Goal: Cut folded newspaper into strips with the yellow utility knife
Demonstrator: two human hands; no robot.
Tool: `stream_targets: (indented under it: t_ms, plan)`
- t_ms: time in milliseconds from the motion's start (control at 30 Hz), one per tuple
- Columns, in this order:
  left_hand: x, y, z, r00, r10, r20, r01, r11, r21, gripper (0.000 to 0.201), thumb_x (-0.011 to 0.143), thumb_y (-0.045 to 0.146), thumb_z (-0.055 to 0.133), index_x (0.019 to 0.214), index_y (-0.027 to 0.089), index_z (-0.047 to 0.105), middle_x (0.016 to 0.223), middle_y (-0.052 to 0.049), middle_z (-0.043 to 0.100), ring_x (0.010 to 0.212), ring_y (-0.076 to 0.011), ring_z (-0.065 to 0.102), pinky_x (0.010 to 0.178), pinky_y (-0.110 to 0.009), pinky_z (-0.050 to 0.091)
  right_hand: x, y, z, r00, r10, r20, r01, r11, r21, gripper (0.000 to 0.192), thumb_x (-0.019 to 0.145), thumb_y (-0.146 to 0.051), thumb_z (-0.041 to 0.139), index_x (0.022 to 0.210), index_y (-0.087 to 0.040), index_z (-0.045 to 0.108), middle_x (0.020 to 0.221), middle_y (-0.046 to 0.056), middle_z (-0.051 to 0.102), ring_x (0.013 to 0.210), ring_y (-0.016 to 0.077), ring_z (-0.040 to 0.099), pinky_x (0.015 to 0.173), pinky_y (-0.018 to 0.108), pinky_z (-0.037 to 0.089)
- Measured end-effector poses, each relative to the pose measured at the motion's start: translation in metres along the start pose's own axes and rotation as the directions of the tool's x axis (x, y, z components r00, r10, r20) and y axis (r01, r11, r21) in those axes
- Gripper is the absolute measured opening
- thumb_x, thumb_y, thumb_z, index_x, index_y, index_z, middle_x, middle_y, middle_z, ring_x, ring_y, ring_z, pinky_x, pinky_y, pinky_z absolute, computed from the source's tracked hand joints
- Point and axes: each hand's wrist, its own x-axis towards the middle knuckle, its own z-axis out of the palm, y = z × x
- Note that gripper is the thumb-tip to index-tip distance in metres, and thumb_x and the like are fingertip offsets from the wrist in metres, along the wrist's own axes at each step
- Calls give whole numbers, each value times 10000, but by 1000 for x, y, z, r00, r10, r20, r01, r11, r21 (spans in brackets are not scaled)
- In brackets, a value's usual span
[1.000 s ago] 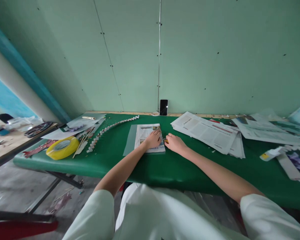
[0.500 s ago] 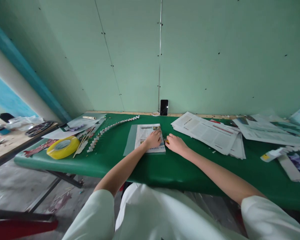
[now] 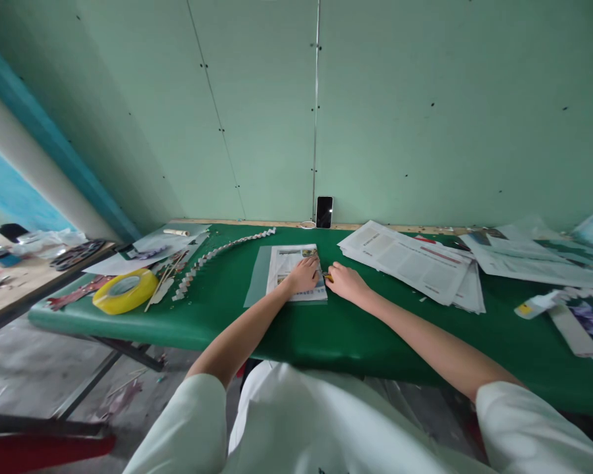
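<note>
A folded newspaper sheet (image 3: 290, 262) lies on a grey cutting mat (image 3: 257, 276) on the green table (image 3: 326, 329). My left hand (image 3: 304, 274) rests flat on the sheet's right part and presses it down. My right hand (image 3: 343, 282) lies just right of the sheet's edge, closed around a small yellow-tipped tool (image 3: 329, 277), probably a craft knife, whose tip sits at the paper's right edge. Most of the tool is hidden inside the hand.
A yellow tape roll (image 3: 123, 290), thin sticks and a folded white paper chain (image 3: 217, 253) lie to the left. A phone (image 3: 323, 211) leans on the wall. Stacked newspapers (image 3: 415, 262) and loose paper scraps (image 3: 563, 316) cover the right side. Another table (image 3: 10, 283) stands at far left.
</note>
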Motion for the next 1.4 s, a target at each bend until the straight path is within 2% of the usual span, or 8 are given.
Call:
stream_targets:
  t_ms: [233,400,600,767,933,1100,1400]
  plan:
    - [0,-1,1,1000,0,7,0,1000,-6,628,1057,297,376,1633,66,476,1711,-240,483,1621,-368,429,1343,-557,355,3,0,3,1000,7,-10,-7,1000,-19,250,1134,-333,535,1169,-153,705,1258,175,666,959,253,744,696,307,514]
    - [1,-2,3,1000,13,-16,-14,1000,-22,640,1048,291,404,1659,110,458,1709,-215,499,1618,-357,440,1339,-564,362,5,-1,3,1000,6,-13,-6,1000,-16,252,1137,-327,524,1175,-152,702,1263,178,666,946,248,745,701,309,520]
    - [1,-1,0,1000,-3,17,3,1000,-9,629,1065,304,373,1640,71,477,1717,-230,483,1629,-368,419,1350,-550,344,5,0,1,1000,18,3,-18,1000,-3,254,1140,-334,529,1170,-153,705,1255,178,662,946,251,742,696,307,510]
    - [1,-1,1,1000,2,13,-2,1000,-4,628,1060,296,380,1633,56,474,1705,-237,493,1619,-368,434,1349,-551,347,7,3,3,1000,-21,-17,20,999,-25,267,1143,-331,516,1147,-146,708,1246,174,668,904,231,741,670,300,492]
    - [1,-2,3,1000,-5,2,5,1000,-10,615,1061,303,383,1621,68,484,1700,-242,496,1616,-367,437,1341,-560,355,14,3,-1,998,-46,32,47,998,-34,244,1122,-326,555,1128,-140,714,1233,180,682,914,245,744,686,311,503]
    - [0,-3,3,1000,12,-6,-12,1000,-6,610,1062,307,390,1623,88,481,1698,-230,503,1621,-352,433,1341,-535,353,13,2,1,1000,-8,-21,8,1000,-22,233,1120,-339,564,1118,-154,705,1215,163,686,982,259,749,716,303,498]
    - [0,-2,3,1000,6,-5,-6,1000,-10,626,1048,292,400,1630,73,470,1695,-239,502,1626,-351,424,1343,-537,346,12,0,1,1000,2,-10,-2,1000,-18,237,1127,-331,553,1124,-150,706,1209,169,677,966,258,751,712,307,507]
